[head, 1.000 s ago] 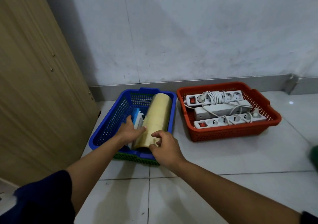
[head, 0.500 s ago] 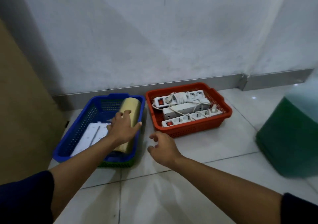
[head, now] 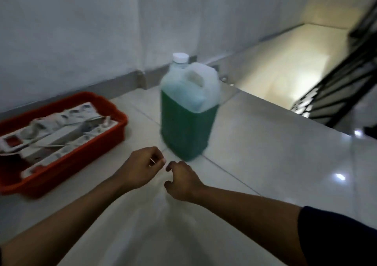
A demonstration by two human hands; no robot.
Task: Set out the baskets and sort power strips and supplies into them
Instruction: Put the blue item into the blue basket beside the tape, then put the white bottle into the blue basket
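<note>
Green liquid fills the jug (head: 188, 110) standing on the floor (head: 265, 143) right of the red basket (head: 85, 149); take its top handle with 1 hand and steady the base. Both grips are empty: left hand (head: 140, 168) loosely curled, right hand (head: 182, 181) half-open. The jug stands just beyond them, apart.

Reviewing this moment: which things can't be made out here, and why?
- Red plastic basket, head view: its left end is cut off by the frame edge.
- White power strips inside it: motion blur hides their count and switches.
- Translucent jug of green liquid: blurred; any label unreadable.
- Left hand and right hand: curled, apparently empty.
</note>
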